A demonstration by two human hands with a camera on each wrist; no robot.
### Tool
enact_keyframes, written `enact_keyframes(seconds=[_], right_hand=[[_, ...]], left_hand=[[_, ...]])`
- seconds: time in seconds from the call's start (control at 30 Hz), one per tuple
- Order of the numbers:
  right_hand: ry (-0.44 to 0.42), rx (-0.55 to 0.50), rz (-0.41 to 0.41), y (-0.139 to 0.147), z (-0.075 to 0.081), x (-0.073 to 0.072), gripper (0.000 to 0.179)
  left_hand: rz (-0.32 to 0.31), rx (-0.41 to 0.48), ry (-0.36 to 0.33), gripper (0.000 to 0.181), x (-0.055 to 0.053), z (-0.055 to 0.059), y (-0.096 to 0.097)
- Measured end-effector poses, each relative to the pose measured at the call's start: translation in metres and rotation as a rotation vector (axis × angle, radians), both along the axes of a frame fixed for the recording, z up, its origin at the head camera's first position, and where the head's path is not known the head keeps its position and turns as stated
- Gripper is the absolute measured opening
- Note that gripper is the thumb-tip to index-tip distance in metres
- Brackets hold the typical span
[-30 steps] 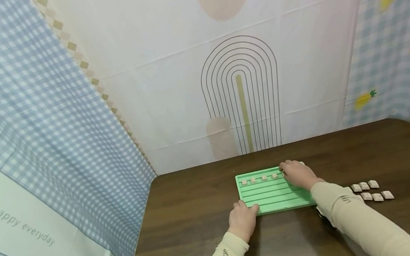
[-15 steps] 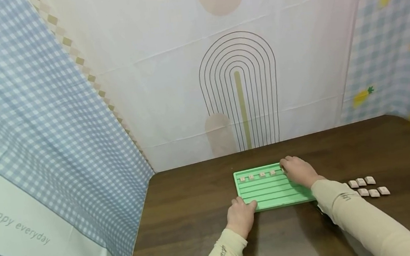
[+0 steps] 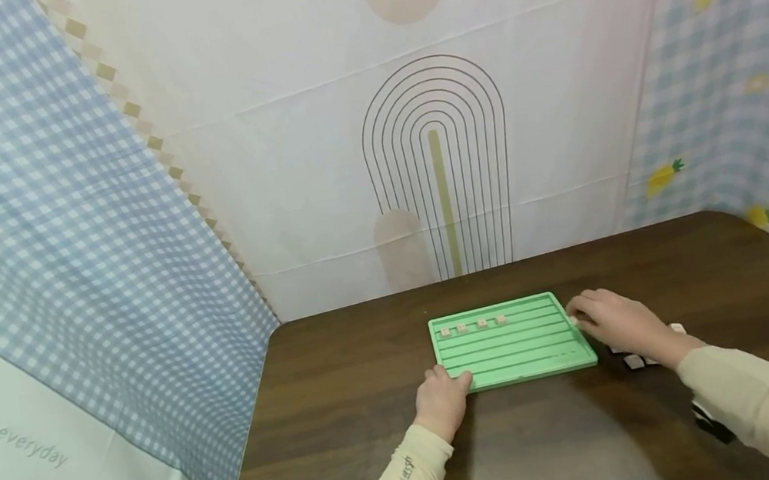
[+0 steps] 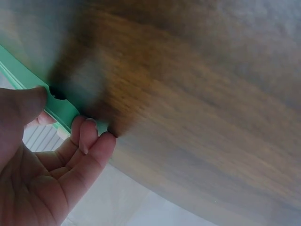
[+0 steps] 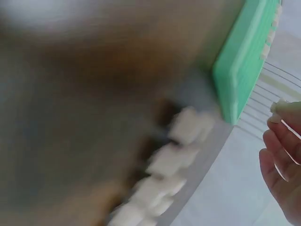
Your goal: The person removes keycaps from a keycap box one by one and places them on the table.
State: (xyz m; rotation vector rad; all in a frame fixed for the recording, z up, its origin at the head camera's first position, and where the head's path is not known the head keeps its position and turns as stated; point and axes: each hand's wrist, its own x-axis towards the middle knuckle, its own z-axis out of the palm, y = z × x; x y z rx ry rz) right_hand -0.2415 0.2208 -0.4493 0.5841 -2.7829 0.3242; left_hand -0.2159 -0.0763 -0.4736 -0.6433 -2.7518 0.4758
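tray (image 3: 513, 351): in the head view, green, crossed by dark lines, lying flat on the wooden counter (image 3: 330, 400).
four tiles (image 3: 481, 323): small and pale, spaced in a row along the tray's far side, toward its left end.
left hand (image 3: 440, 403): at the tray's near left corner, thumb on the rim.
right hand (image 3: 622, 321): just beside the tray's right edge, fingers pinching a pale tile (image 3: 573, 321); whether that tile touches the tray cannot be told.
loose tiles (image 3: 635, 361): on the counter right of the tray, partly hidden by the right hand.
left hand, left wrist view: thumb and fingers clamped on the tray's edge, the outer fingertips bent close together.
right hand, right wrist view: held tile between thumb and fingertip, the other fingers curved and apart.
loose tiles, right wrist view: blurred, lined up near the tray's corner.
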Motion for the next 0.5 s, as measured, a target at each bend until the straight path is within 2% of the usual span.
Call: enact_keyframes(seconds=[0.17, 0.23, 0.3, 0.5], right_hand=[[0.239, 0.103, 0.077, 0.024, -0.017, 0.029, 0.023], [0.302, 0.122, 0.088, 0.031, -0.023, 0.039, 0.028], [0.306, 0.127, 0.072, 0.037, -0.028, 0.048, 0.031], [0.211, 0.114, 0.003, 0.045, -0.040, 0.062, 0.027]], left_hand=[[-0.007, 0.001, 0.006, 0.009, 0.001, 0.002, -0.001], [-0.007, 0.001, 0.005, 0.009, 0.001, 0.001, -0.001], [-0.005, 0.007, 0.005, 0.009, 0.000, 0.000, -0.001], [-0.009, 0.031, 0.006, 0.008, -0.002, -0.003, -0.001]])
